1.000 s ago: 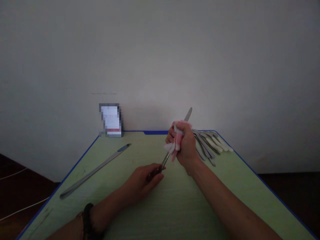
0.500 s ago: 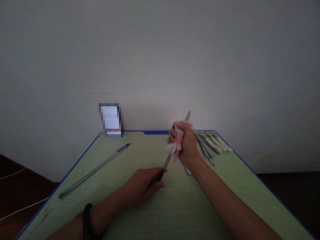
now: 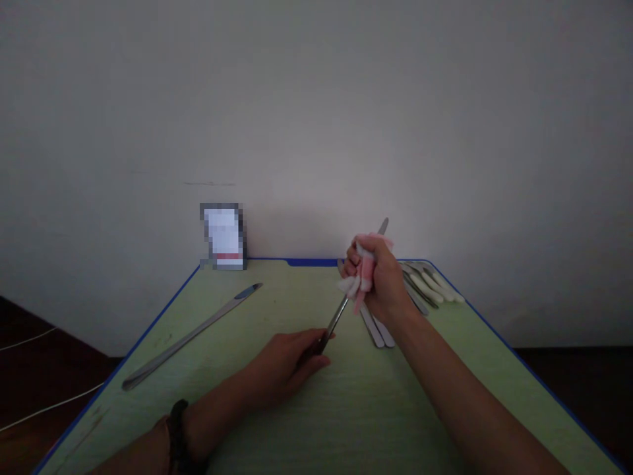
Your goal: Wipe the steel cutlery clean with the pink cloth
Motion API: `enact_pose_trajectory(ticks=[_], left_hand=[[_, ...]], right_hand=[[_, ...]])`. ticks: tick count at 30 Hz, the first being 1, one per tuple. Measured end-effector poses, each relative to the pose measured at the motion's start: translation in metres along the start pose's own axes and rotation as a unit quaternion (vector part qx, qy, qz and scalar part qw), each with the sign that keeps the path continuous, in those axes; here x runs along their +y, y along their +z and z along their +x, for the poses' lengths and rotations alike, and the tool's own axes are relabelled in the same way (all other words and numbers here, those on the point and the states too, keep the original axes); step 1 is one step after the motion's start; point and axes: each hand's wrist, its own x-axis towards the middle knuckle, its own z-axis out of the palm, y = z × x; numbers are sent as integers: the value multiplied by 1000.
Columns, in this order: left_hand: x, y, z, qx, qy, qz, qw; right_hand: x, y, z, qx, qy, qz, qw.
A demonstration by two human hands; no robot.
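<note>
My left hand (image 3: 294, 366) is closed around the lower end of a metal table knife (image 3: 338, 315), which slants up and away to the right. Wrapped about the knife's middle is a pink and white cloth (image 3: 366, 272), gripped in my right hand (image 3: 388, 274). The rounded tip of the knife sticks out above that fist. Two flat metal handles (image 3: 380, 335) lie on the table behind and below my right hand, their far parts partly hidden by it. Off to the left, a long metal knife (image 3: 192, 338) rests by itself on the tabletop.
The pale green table (image 3: 277, 422) has a blue edge and stands against a grey wall. At its far right lie several pieces of cutlery, some with white handles (image 3: 435, 288). A blurred-out device with a lit screen (image 3: 225, 234) leans at the far left corner.
My right hand and the cloth have shifted slightly to the right, showing more of the flat metal handles beneath. Both hands keep their grip. The whole view has moved a little.
</note>
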Motion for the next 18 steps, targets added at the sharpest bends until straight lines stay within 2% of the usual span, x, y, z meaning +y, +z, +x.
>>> enact_pose_trajectory(ticks=[3, 5, 9, 11, 13, 15, 18], left_hand=[[0, 0, -1, -1, 4, 14, 1000], [-1, 0, -1, -1, 3, 17, 1000], [-3, 1, 0, 8, -4, -6, 1000], [-3, 0, 1, 36, -12, -32, 999], [-5, 0, 3, 69, -22, -54, 996], [-5, -1, 4, 84, -25, -64, 994], [-6, 0, 4, 71, -24, -57, 996]], right_hand=[[-11, -3, 3, 23, -23, 26, 999], [-10, -5, 3, 39, -29, 37, 998], [23, -1, -3, 59, -9, 23, 998], [45, 2, -7, 72, -4, -39, 997], [59, 5, -8, 53, -6, -95, 994], [57, 5, -6, 42, -20, -109, 993], [31, 2, -1, 58, -53, -55, 995]])
